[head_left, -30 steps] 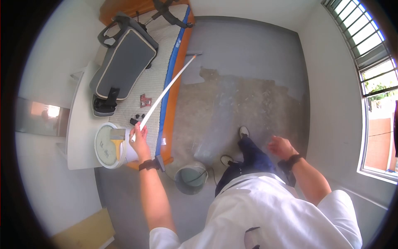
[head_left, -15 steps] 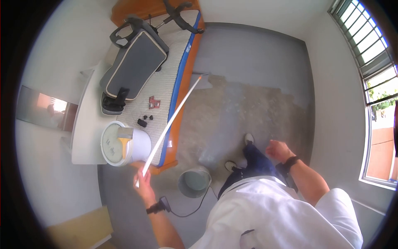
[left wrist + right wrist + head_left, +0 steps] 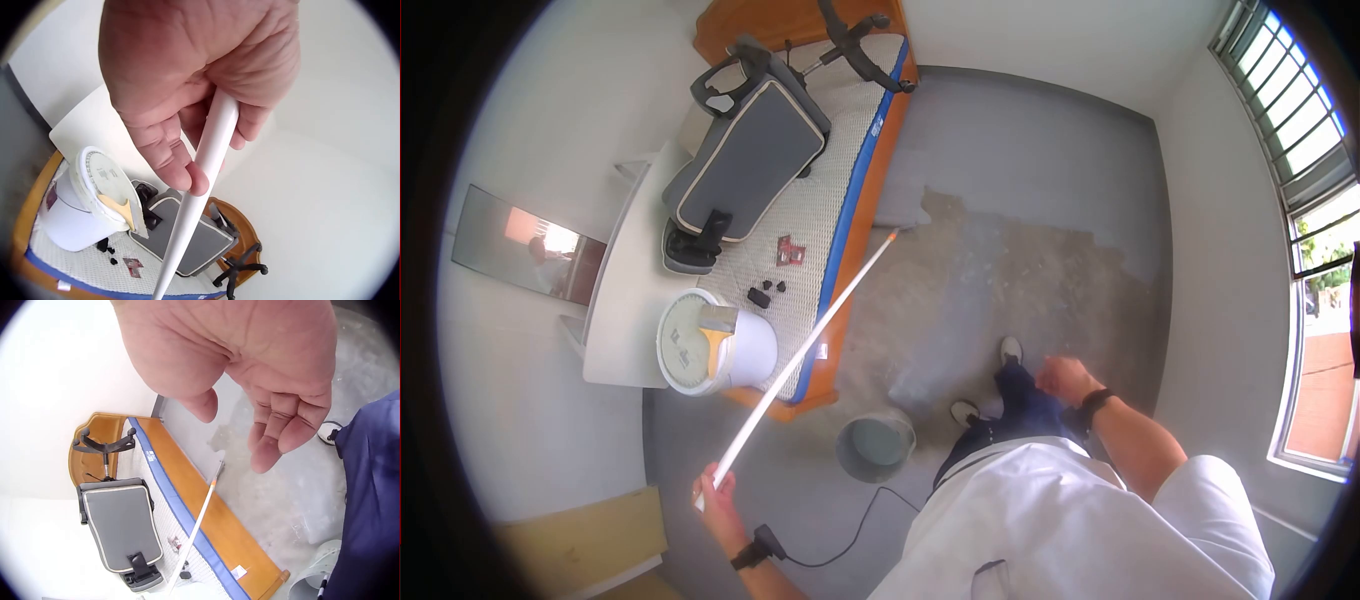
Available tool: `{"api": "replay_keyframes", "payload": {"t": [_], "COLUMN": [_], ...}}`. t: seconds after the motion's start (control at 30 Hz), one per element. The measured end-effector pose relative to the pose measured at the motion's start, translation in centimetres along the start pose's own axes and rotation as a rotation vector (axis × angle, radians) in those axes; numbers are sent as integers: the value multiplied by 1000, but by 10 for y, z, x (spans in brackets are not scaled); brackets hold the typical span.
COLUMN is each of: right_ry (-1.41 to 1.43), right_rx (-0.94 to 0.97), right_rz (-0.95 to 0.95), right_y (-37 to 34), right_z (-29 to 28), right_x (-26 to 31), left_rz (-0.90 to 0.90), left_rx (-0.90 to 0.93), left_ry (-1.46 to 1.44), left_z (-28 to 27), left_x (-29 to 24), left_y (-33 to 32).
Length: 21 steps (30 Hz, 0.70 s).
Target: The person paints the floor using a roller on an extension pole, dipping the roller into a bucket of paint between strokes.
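My left hand (image 3: 718,508) grips the near end of a long white pole (image 3: 795,362); in the left wrist view the fingers of that hand (image 3: 200,87) curl round the pole (image 3: 199,181). The pole slants across the bed's edge, its orange-tipped far end at the floor beside the bed, where a roller shows faintly. My right hand (image 3: 1068,380) hangs near my right leg and holds nothing; its fingers are loosely bent in the right wrist view (image 3: 250,375). Darker grey coating covers the far floor (image 3: 1040,140), with a bare brownish patch (image 3: 1050,290) nearer me.
A bed (image 3: 815,398) at the left bears an upturned office chair (image 3: 750,160), a lidded white bucket (image 3: 750,350) with a brush (image 3: 716,340) on it, and small black pieces. A grey bucket (image 3: 876,446) stands on the floor near my feet, a cable (image 3: 850,545) beside it.
My left hand has moved down and back toward me, drawing the pole with it; its far end has come nearer. The right hand has shifted only slightly.
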State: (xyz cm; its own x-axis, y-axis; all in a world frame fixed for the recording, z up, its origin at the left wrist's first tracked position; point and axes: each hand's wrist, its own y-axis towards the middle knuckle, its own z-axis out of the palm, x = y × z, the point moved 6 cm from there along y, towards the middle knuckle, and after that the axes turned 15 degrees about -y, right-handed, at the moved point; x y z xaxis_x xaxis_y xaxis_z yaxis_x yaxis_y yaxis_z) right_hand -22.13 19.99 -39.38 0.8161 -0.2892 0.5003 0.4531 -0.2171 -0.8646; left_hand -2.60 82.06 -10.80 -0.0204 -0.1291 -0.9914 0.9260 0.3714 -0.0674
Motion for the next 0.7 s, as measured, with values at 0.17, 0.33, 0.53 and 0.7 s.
{"api": "replay_keyframes", "payload": {"t": [0.17,0.33,0.53,0.7], "right_ry": [120,43,201,197], "right_rx": [-7,-23,-124,-136], "right_rz": [73,-100,95,91], "right_y": [6,14,11,4], "right_z": [-24,-64,-99,-125], "right_x": [-11,-15,-14,3], "left_rz": [-30,-89,-142,-183], "left_rx": [94,156,190,290], "left_ry": [-24,-57,-106,-159], "left_z": [69,145,251,349], "left_x": [15,48,111,144], "left_y": [46,91,140,149]}}
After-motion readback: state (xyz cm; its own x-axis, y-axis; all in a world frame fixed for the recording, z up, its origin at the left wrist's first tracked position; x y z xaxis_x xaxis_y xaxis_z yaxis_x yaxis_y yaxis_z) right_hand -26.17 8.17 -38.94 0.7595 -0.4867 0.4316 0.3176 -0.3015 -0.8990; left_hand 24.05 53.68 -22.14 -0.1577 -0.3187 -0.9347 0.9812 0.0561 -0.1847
